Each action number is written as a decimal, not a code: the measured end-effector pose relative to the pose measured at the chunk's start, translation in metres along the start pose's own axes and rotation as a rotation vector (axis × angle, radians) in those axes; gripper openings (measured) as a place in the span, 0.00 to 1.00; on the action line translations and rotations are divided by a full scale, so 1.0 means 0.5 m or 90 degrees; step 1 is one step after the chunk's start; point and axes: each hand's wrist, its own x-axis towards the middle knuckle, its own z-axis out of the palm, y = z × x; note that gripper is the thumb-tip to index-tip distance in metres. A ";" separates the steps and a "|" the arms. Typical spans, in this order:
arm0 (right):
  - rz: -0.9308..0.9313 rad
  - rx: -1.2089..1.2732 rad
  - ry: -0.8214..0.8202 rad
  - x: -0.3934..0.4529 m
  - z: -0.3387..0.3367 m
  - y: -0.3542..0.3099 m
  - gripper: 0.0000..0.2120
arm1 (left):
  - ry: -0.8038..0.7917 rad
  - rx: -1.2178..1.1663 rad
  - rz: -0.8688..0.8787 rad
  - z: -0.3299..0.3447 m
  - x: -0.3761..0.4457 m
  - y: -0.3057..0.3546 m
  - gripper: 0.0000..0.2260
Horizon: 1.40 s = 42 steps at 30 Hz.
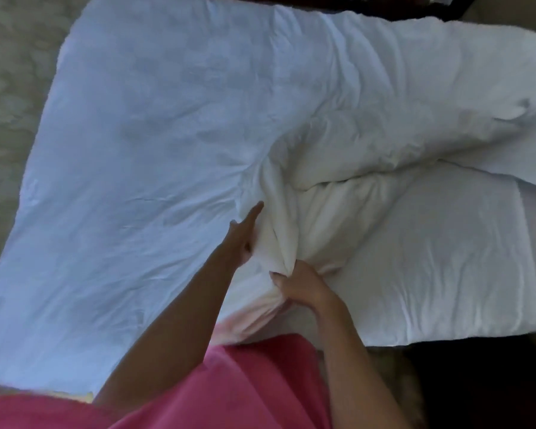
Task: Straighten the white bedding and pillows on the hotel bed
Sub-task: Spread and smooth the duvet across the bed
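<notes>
- We look down on a hotel bed (446, 320) covered in a wide white crumpled duvet (143, 144), which spreads flat from the centre out to nine o'clock and up to eleven o'clock.
- From the centre towards two o'clock the same duvet lies doubled back in a thick, puffy rolled fold (415, 103), its far end reaching the bed's edge at three o'clock.
- At four o'clock a white creased pillow or padded layer (430, 258) lies flat beside that fold; we cannot tell which it is.
- Our right hand (304, 286), just below centre at six o'clock, is clamped on a gathered bunch of the white cloth, fingers curled round it.
- Our left hand (245, 236), just beside it at seven o'clock, has its fingers stretched straight, pressed flat against the side of the raised ridge of cloth; it grips nothing.
- The two hands are near each other but not touching, with the ridge between them.
- A pink garment (229, 382) fills the view at six o'clock, and pale patterned carpet (13, 72) shows at ten o'clock.
- We judge the duvet soft, light for its bulk and limp: it will sag and wrinkle wherever it is not held, and will not slip from a firm fistful.
- We judge the best hold to be along the folded edge or its corners, hands spread well apart, so the roll can be drawn flat without new creases.
</notes>
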 end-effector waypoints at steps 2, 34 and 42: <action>-0.004 -0.006 -0.006 -0.053 -0.018 0.041 0.24 | 0.031 -0.006 0.012 0.058 -0.008 -0.022 0.38; -0.067 0.332 0.351 -0.370 -0.388 0.702 0.21 | -0.242 0.158 -0.153 0.634 -0.277 -0.486 0.30; -0.059 0.463 0.393 -0.406 -0.483 0.839 0.08 | -0.332 0.344 0.144 0.844 -0.287 -0.502 0.08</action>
